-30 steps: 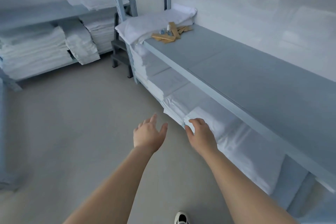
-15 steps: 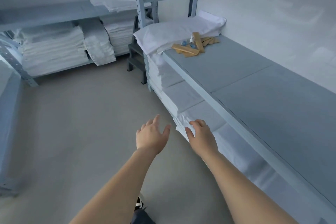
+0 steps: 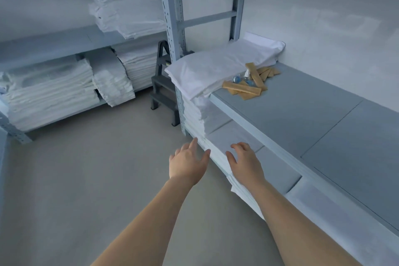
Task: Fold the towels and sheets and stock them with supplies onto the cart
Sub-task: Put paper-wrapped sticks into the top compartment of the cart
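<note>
My left hand (image 3: 187,163) hovers open over the floor, just left of the lower shelf's edge. My right hand (image 3: 246,162) is spread, fingers curled, above a flat folded white sheet (image 3: 224,142) on the lower shelf, holding nothing. More folded white linen (image 3: 195,112) is stacked further along that lower shelf. On the grey upper shelf (image 3: 302,112) lie a folded white sheet (image 3: 218,67), tan supply packets (image 3: 244,90) and small bottles (image 3: 239,79).
A rack at the back left holds stacks of white linen (image 3: 49,90) on two levels. A grey step stool (image 3: 164,88) stands beside the metal upright (image 3: 172,28). Grey floor (image 3: 86,179) stretches to the left. A white wall is on the right.
The view has swung along the shelf towards its far end. Both hands have moved forward with it, the right one from a stack's front edge to over a flat sheet.
</note>
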Tool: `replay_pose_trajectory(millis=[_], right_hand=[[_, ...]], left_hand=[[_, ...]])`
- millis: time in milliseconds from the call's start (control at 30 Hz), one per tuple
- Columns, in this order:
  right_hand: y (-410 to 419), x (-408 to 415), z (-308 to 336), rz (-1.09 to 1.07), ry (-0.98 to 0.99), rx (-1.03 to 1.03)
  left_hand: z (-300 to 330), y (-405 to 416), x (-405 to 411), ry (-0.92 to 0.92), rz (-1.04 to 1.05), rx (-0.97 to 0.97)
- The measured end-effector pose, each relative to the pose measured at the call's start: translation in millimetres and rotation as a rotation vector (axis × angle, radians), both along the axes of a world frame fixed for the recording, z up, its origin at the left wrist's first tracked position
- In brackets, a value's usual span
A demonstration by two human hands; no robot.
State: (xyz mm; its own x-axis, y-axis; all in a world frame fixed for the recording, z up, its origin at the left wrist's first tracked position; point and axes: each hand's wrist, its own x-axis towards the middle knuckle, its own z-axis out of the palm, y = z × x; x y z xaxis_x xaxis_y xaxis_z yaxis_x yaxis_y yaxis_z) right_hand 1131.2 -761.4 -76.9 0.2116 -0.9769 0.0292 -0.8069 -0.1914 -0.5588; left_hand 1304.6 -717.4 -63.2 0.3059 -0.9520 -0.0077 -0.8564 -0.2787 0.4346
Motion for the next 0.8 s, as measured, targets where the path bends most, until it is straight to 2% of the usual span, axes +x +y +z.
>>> replay_pose_trajectory(millis=[333,633,800], right_hand=[[-102.3,30.8,-17.7,-0.142,0.037,0.037],[-239.0,41.7,-38.2,-0.286,-0.033,0.018],[-306.2,41.5,-35.2,-0.337,0.02,0.058]], left_hand=[[-20.6,-131.7,36.7,0.005,-0.173,0.013],[-29.9,-299.7,48.6,-0.107,-0.35,0.015],[-28.9,-383.5,43.0,-0.144,-0.446,0.028]])
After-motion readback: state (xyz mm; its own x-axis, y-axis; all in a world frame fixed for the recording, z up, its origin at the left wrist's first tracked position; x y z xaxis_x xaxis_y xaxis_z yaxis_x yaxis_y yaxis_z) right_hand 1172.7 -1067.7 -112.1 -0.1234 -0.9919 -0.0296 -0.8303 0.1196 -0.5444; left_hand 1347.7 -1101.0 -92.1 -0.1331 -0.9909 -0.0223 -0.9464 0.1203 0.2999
